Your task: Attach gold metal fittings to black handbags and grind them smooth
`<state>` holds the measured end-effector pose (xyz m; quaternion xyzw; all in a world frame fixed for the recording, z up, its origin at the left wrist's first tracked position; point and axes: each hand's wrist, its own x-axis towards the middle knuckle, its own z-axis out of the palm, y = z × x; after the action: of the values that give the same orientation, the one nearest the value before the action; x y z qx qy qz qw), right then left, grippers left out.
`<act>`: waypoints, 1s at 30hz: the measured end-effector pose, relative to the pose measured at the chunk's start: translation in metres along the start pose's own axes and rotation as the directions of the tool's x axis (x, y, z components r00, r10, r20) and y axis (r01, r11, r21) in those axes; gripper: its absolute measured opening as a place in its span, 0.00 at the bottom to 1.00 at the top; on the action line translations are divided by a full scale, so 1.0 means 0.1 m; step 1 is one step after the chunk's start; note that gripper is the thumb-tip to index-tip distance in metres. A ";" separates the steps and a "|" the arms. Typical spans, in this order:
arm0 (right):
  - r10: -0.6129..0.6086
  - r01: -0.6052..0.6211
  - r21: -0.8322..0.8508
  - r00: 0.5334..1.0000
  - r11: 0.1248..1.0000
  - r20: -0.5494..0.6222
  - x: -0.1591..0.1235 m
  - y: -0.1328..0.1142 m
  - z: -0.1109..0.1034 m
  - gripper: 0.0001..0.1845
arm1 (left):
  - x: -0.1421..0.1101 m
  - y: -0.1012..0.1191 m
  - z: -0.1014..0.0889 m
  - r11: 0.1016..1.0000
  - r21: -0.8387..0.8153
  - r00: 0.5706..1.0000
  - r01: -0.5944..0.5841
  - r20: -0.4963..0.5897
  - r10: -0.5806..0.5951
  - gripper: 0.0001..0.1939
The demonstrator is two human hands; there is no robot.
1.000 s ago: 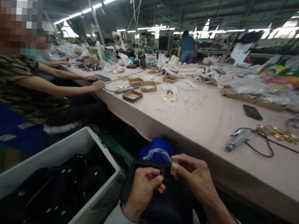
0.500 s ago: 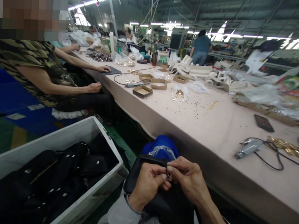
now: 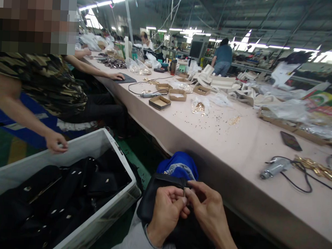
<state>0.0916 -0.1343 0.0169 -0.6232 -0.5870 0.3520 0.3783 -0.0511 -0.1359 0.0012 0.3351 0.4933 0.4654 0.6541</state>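
Observation:
A black bag point(image 3: 147, 204) rests on my lap under both hands. My left hand point(image 3: 164, 212) is closed, its thumb and fingertips pinching a small metal fitting point(image 3: 184, 191) at the bag's upper part. From the other side, my right hand point(image 3: 210, 207) grips the same spot with thumb and forefinger. The fingers cover most of the fitting, so its exact shape and how it joins the bag cannot be made out. Beyond the bag lies a bundle of blue material point(image 3: 178, 161) against the table's side.
On my left stands a white bin point(image 3: 120, 159) of black bags with metal fittings. A co-worker's hand point(image 3: 56, 141) hangs over its rim. The long table point(image 3: 209, 148) at right bears an electric screwdriver point(image 3: 275, 168), a phone point(image 3: 291, 141), small boxes point(image 3: 159, 103) and scattered screws.
The co-worker's near hand has moved from their lap to the bin's rim. The fitting between my fingers has turned and now shows a narrower face. My hands stay at the bag.

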 end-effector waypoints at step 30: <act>-0.017 0.028 -0.081 0.991 0.996 0.131 -0.31 0.19 0.00 0.26 | 0.11 -0.15 0.13 0.962 -0.210 0.979 0.176 -0.067 -0.194 0.18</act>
<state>0.0985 -0.1655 0.0005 -0.6074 -0.6315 0.3630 0.3170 -0.0334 -0.1303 -0.0122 0.1987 0.5005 0.4642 0.7032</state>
